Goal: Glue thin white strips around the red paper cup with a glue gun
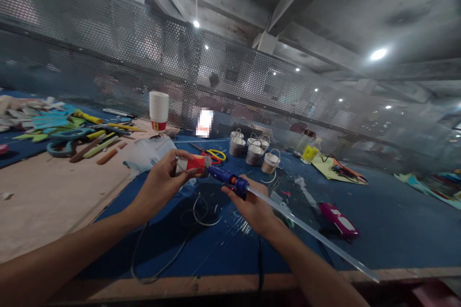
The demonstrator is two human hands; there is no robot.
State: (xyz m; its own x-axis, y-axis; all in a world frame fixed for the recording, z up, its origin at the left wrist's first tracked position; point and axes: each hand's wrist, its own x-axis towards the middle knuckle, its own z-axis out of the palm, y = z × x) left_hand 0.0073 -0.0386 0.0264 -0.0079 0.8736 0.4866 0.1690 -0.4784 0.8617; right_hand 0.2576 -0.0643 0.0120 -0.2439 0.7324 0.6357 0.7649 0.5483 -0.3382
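Observation:
My left hand [167, 172] is closed around a small red and white paper cup [196, 164], which lies on its side in my fingers. My right hand [255, 204] grips a blue hot glue gun [223, 175]. The gun's nozzle points left and meets the greyish end of the cup; whether it touches cannot be made out. A long translucent glue stick [309, 230] runs out of the back of the gun toward the lower right. Beyond my hands stand several small wrapped buckets [254, 153] with thin handles. Scissors [216, 155] with red and yellow handles lie just behind the cup.
A stack of paper cups [159, 108] stands at the back left, near scissors [65, 143], pens and coloured scraps. Loose wire [158, 276] curls across the blue table [118, 244]. To the right are a purple device [338, 220], a yellow-labelled bottle [309, 153] and coloured sheets [333, 170]. Perforated mesh rises behind.

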